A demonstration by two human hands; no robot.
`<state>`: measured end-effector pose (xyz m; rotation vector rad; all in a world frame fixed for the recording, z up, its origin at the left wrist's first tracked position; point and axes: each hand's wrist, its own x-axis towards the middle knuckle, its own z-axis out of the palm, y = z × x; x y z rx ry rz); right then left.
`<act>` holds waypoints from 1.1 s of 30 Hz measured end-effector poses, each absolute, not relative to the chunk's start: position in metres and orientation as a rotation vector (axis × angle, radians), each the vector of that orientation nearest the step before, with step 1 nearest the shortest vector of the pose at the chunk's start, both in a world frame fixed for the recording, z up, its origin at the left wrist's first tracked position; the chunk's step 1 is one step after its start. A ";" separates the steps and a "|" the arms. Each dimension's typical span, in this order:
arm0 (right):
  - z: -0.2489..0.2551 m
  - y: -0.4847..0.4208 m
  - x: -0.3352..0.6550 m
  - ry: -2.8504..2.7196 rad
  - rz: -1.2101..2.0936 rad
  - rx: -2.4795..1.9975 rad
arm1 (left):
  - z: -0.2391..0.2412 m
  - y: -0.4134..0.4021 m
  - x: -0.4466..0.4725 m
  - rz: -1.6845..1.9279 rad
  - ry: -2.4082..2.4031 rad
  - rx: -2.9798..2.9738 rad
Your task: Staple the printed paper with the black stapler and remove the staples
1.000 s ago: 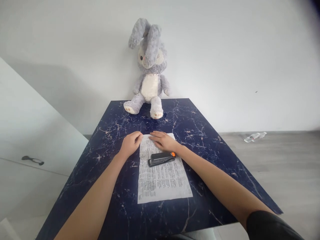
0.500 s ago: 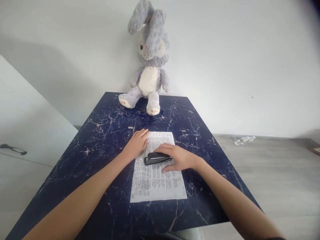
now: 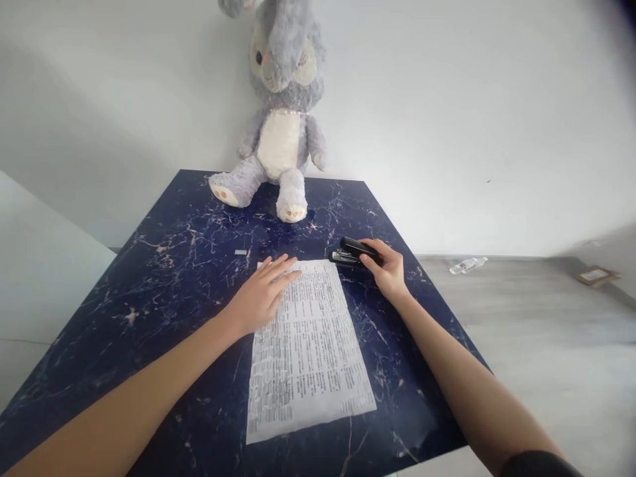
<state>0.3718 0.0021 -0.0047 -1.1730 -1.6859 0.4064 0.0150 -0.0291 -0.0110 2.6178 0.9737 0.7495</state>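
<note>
A printed sheet of paper (image 3: pixel 318 344) lies on the dark blue marbled table (image 3: pixel 189 278). My left hand (image 3: pixel 263 291) rests on the sheet's upper left part, palm down with its fingers stretched apart. In my right hand (image 3: pixel 390 265) is a black stapler (image 3: pixel 355 252), gripped by its rear end with the thumb on the near side. The stapler's front points left and sits by the sheet's top right corner; whether it touches the paper I cannot tell. Its jaws show a gap at the front.
A large grey plush rabbit (image 3: pixel 278 142) sits at the table's back edge against the wall. A small light-coloured strip (image 3: pixel 241 252), perhaps staples, lies left of the sheet's top. On the floor to the right are a clear plastic item (image 3: pixel 467 265) and a brown box (image 3: pixel 596 275).
My right hand has carried the stapler from the middle of the sheet up and right to its top right corner. My left hand's fingers have spread. The view has shifted closer.
</note>
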 end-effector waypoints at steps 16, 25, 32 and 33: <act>-0.004 0.001 0.370 -1.732 0.520 -1.076 | -0.017 -0.025 0.019 0.822 1.072 2.431; -0.012 0.014 0.386 -1.476 0.594 -1.071 | -0.022 -0.023 0.019 0.904 1.096 2.468; -0.007 0.013 0.389 -1.598 0.672 -1.065 | -0.011 -0.027 0.019 0.858 1.110 2.621; -0.007 0.012 0.388 -1.611 0.698 -1.068 | -0.010 -0.028 0.019 0.806 1.127 2.635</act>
